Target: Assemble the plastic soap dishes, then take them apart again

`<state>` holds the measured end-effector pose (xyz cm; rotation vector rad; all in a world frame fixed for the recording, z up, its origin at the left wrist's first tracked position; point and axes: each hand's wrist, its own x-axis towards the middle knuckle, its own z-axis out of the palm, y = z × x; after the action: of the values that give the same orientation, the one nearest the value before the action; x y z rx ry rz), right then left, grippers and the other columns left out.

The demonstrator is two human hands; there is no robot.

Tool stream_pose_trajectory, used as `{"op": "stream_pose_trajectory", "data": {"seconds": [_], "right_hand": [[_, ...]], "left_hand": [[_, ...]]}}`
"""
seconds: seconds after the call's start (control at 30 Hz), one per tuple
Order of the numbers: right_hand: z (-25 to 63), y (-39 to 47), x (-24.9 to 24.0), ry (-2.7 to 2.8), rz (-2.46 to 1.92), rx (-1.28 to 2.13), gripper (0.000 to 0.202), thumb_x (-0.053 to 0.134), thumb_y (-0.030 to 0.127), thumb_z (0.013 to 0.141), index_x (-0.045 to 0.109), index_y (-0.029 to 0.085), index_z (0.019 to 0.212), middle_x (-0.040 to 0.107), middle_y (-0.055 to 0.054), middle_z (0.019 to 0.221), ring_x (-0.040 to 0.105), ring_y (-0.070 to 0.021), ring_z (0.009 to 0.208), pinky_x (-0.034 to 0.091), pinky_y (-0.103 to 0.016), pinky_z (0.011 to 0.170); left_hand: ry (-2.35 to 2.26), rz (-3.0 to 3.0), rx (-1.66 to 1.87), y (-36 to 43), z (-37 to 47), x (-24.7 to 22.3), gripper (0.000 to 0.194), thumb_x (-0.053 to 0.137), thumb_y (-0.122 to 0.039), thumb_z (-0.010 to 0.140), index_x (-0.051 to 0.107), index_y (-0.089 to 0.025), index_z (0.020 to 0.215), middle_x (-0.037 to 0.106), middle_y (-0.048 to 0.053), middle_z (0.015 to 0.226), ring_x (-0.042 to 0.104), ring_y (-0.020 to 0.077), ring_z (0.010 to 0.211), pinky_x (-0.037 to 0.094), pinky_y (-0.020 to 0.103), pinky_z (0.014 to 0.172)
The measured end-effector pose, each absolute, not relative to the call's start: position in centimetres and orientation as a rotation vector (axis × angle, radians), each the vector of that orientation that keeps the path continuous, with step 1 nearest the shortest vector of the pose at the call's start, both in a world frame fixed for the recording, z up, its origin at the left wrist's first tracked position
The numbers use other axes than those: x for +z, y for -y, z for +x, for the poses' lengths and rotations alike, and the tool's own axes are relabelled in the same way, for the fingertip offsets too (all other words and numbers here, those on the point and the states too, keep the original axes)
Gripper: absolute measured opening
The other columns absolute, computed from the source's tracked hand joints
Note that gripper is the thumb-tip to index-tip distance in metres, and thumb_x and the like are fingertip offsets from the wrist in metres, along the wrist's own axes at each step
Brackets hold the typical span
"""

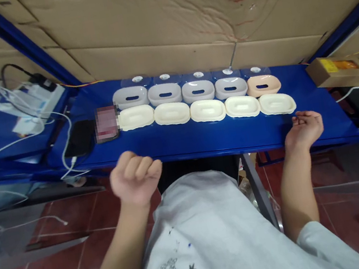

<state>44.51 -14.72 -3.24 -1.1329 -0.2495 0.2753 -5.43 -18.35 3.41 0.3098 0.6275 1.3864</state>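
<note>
My left hand point(137, 176) is closed in a fist above the front edge of the blue table, with nothing showing in it. My right hand point(305, 128) is over the table's right part, fingers curled in together, just in front of the last cream oval tray point(277, 104); nothing shows between its fingers. Several cream trays like it, such as the middle one point(207, 110), lie in a row. Behind them stand several grey oval dishes point(198, 91) with a slot in the bottom, and one peach dish point(264, 85) at the right end. Clear plastic pieces point(198, 76) with white labels line the back.
Left of the row lie a phone with a pixelated screen point(106, 123) and a black phone point(80, 138) beside a white cable. A power strip point(44, 100) with cables sits further left. An open cardboard box point(338, 72) stands at the right. Cardboard point(145, 20) walls the back.
</note>
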Motion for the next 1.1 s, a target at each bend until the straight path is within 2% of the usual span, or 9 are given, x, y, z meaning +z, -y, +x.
{"op": "stream_pose_trajectory", "data": {"seconds": [0.07, 0.17, 0.5, 0.67, 0.77, 0.83, 0.9, 1.0, 1.1], "right_hand": [[44.7, 14.7, -3.3, 0.249, -1.125, 0.271, 0.022, 0.072, 0.036, 0.105, 0.069, 0.015, 0.104, 0.071, -0.001, 0.096, 0.069, -0.0134, 0.081, 0.061, -0.028, 0.071], [45.2, 14.6, -3.6, 0.238, -1.131, 0.261, 0.020, 0.068, 0.033, 0.107, 0.068, 0.015, 0.099, 0.068, 0.001, 0.090, 0.067, -0.0117, 0.077, 0.059, -0.025, 0.068], [44.8, 14.9, -3.9, 0.301, -1.175, 0.282, 0.034, 0.070, 0.042, 0.105, 0.069, 0.018, 0.129, 0.072, -0.009, 0.126, 0.073, -0.0213, 0.105, 0.065, -0.042, 0.090], [43.4, 15.3, -3.3, 0.368, -1.126, 0.334, 0.034, 0.070, 0.042, 0.105, 0.068, 0.017, 0.128, 0.072, -0.007, 0.121, 0.073, -0.0193, 0.098, 0.065, -0.038, 0.083], [42.8, 15.6, -3.1, 0.433, -1.085, 0.372, 0.027, 0.070, 0.042, 0.105, 0.069, 0.015, 0.106, 0.069, 0.001, 0.091, 0.063, -0.0099, 0.068, 0.056, -0.024, 0.060], [42.5, 15.7, -3.0, 0.484, -1.059, 0.390, 0.034, 0.075, 0.036, 0.099, 0.062, 0.016, 0.075, 0.053, 0.007, 0.063, 0.045, -0.0062, 0.050, 0.038, -0.019, 0.046], [42.3, 15.7, -2.9, 0.531, -1.040, 0.404, 0.046, 0.077, 0.025, 0.085, 0.046, 0.018, 0.052, 0.036, 0.008, 0.048, 0.031, -0.0058, 0.044, 0.024, -0.019, 0.041], [42.1, 15.7, -2.9, 0.580, -1.025, 0.424, 0.039, 0.072, 0.018, 0.066, 0.041, 0.020, 0.043, 0.032, 0.007, 0.043, 0.030, -0.0068, 0.043, 0.021, -0.021, 0.042], [42.1, 15.8, -3.0, 0.603, -1.022, 0.430, 0.032, 0.069, 0.016, 0.060, 0.042, 0.020, 0.044, 0.033, 0.007, 0.044, 0.030, -0.0074, 0.044, 0.021, -0.022, 0.043]], "left_hand": [[-0.597, 0.264, 1.387, 17.6, -5.1, 2.5, 0.049, 0.050, -0.014, 0.107, 0.037, -0.021, 0.060, 0.024, -0.009, 0.049, 0.026, 0.0099, 0.042, 0.034, 0.024, 0.046], [-0.593, 0.193, 1.332, 16.3, -4.3, 0.9, 0.050, 0.040, 0.000, 0.098, 0.021, -0.022, 0.058, 0.009, -0.007, 0.050, 0.014, 0.0120, 0.043, 0.024, 0.027, 0.045], [-0.532, 0.072, 1.279, 15.8, -4.7, -1.4, 0.043, 0.049, 0.002, 0.077, 0.017, -0.023, 0.062, 0.004, -0.007, 0.055, 0.010, 0.0119, 0.044, 0.017, 0.028, 0.046], [-0.491, 0.094, 1.262, 15.7, -4.7, -1.6, 0.044, 0.051, 0.002, 0.069, 0.015, -0.023, 0.063, 0.003, -0.008, 0.056, 0.012, 0.0114, 0.043, 0.016, 0.028, 0.046], [-0.462, 0.118, 1.261, 15.5, -4.5, -1.5, 0.048, 0.053, 0.003, 0.068, 0.013, -0.023, 0.065, 0.005, -0.008, 0.056, 0.015, 0.0106, 0.043, 0.019, 0.027, 0.046], [-0.447, 0.138, 1.264, 15.5, -4.3, -1.5, 0.052, 0.055, 0.005, 0.069, 0.012, -0.023, 0.066, 0.009, -0.008, 0.055, 0.021, 0.0097, 0.044, 0.025, 0.025, 0.047], [-0.435, 0.161, 1.278, 15.4, -3.9, -1.5, 0.056, 0.059, 0.005, 0.069, 0.011, -0.022, 0.067, 0.014, -0.008, 0.056, 0.031, 0.0094, 0.046, 0.033, 0.024, 0.050], [-0.429, 0.201, 1.300, 15.4, -3.5, -1.8, 0.060, 0.064, 0.005, 0.071, 0.009, -0.021, 0.068, 0.019, -0.007, 0.056, 0.042, 0.0106, 0.052, 0.043, 0.024, 0.058], [-0.432, 0.248, 1.292, 15.3, -3.7, -2.2, 0.059, 0.062, 0.005, 0.077, 0.009, -0.021, 0.066, 0.011, -0.007, 0.056, 0.030, 0.0089, 0.045, 0.034, 0.023, 0.051]]}}
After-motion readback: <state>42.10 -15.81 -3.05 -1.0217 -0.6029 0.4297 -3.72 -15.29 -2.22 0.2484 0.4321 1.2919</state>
